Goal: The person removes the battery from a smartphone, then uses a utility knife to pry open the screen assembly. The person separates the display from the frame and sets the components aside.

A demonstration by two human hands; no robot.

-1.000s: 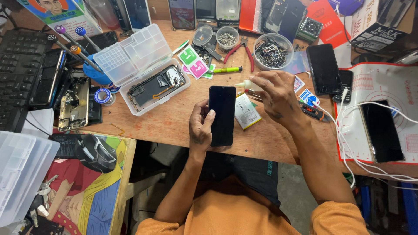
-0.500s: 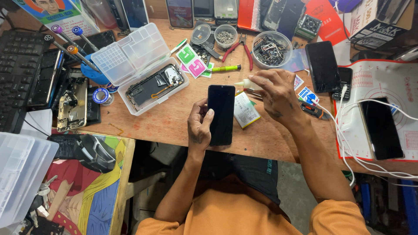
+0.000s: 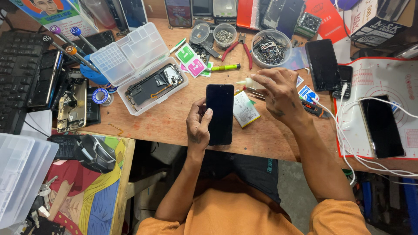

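Observation:
My left hand [image 3: 198, 126] grips a black phone [image 3: 220, 114] by its left edge, screen up and dark, over the near part of the wooden desk [image 3: 156, 122]. My right hand [image 3: 276, 91] is closed on a small pale glue bottle [image 3: 247, 82] whose tip points left, just above and right of the phone's top corner. A flat phone battery [image 3: 245, 109] lies on the desk right beside the phone, under my right hand.
An open clear plastic box [image 3: 143, 69] holds a dismantled phone. Pliers [image 3: 238, 45], a green screwdriver [image 3: 224, 68] and bowls of screws [image 3: 270, 45] sit behind. More phones lie right on a white mat [image 3: 383, 87] with cables. A keyboard [image 3: 19, 74] is at left.
Both hands and the phone stay almost where they were; my right hand with the bottle has shifted very slightly. The view is otherwise the same.

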